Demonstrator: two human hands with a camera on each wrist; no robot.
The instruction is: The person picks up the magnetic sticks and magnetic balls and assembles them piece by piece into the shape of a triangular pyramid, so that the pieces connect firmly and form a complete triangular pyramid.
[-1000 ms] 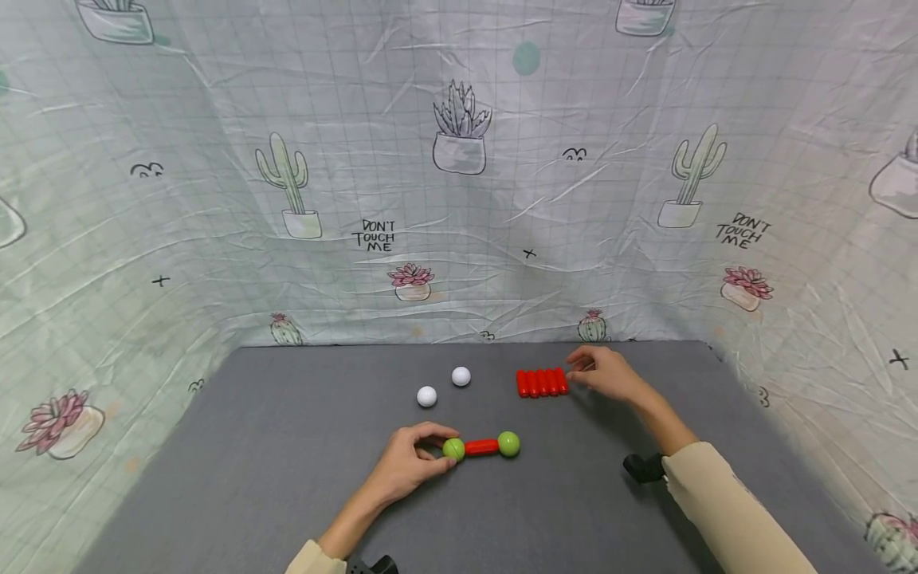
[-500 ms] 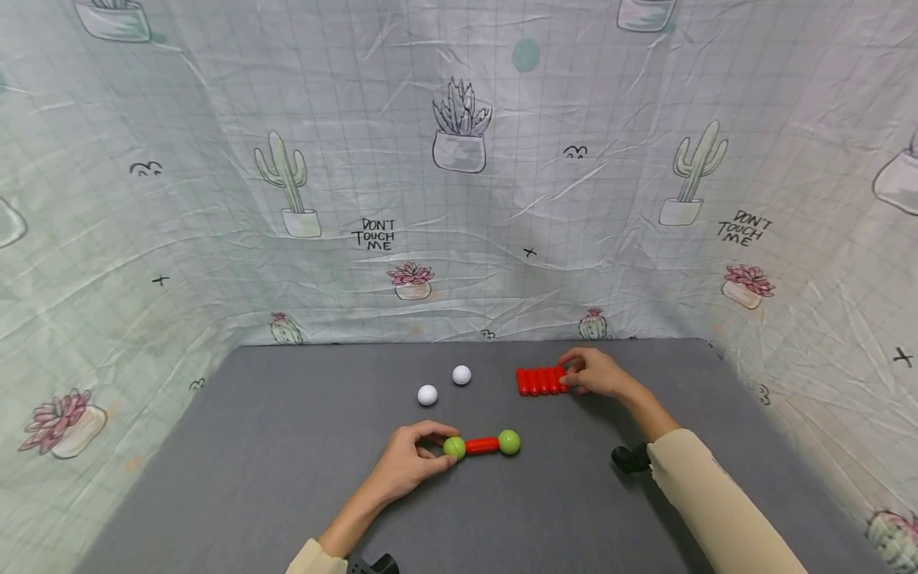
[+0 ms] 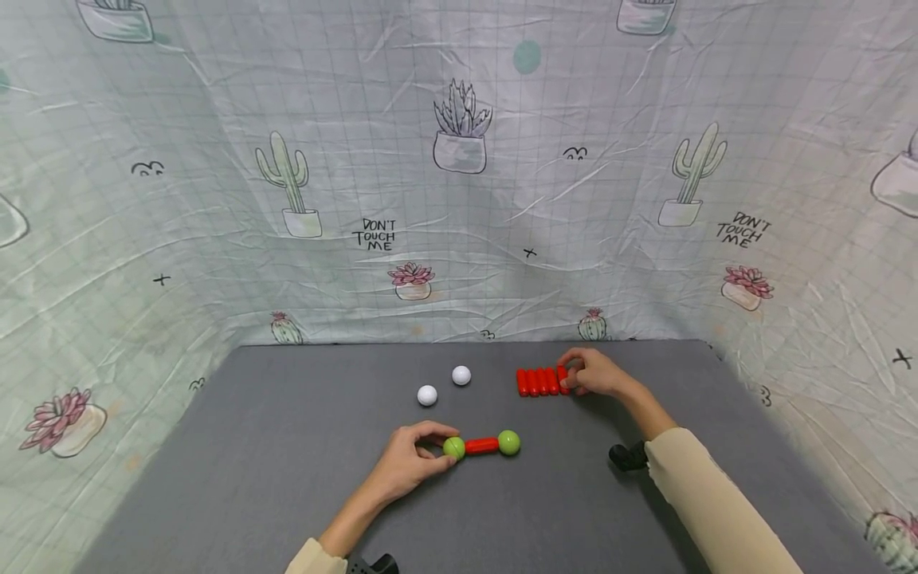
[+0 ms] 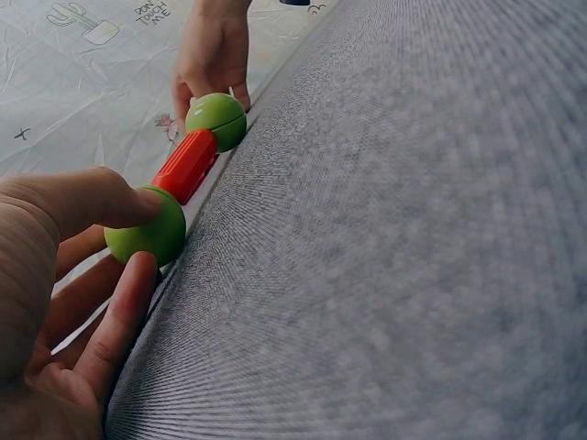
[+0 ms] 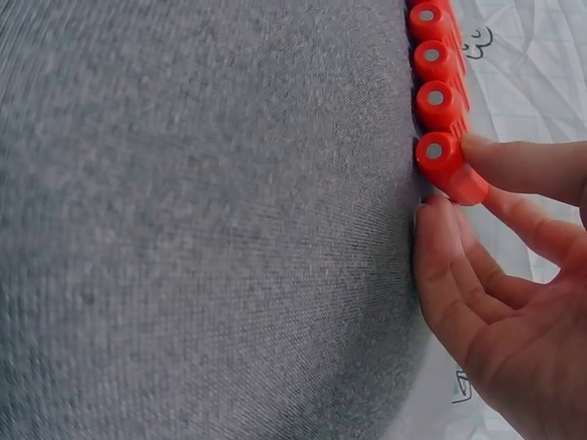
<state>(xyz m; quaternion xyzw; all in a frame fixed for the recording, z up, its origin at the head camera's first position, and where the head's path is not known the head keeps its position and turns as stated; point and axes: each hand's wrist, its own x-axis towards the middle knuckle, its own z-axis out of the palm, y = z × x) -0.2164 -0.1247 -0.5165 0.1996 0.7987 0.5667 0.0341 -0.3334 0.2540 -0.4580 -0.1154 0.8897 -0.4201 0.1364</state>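
My left hand (image 3: pixel 406 464) pinches the left green ball (image 3: pixel 453 449) between thumb and fingers. That ball is joined to a red rod (image 3: pixel 481 446), with another green ball (image 3: pixel 508 442) at the rod's far end. At the back right, my right hand (image 3: pixel 597 373) holds the end red rod (image 5: pixel 440 156) of a row, thumb on one side and a finger on the other. The other red rods (image 3: pixel 537 382) lie side by side just left of it. In the right wrist view the rods' ends show grey, metal-looking discs.
Two white balls, a nearer one (image 3: pixel 426 395) and a farther one (image 3: pixel 461 375), lie between the hands toward the back. Everything rests on a dark grey table (image 3: pixel 287 446). A patterned cloth (image 3: pixel 459 215) hangs behind and along both sides.
My right hand has come left to the row and taken hold of its end rod, which now stands slightly apart and tilted. The left hand and its joined piece have stayed put.
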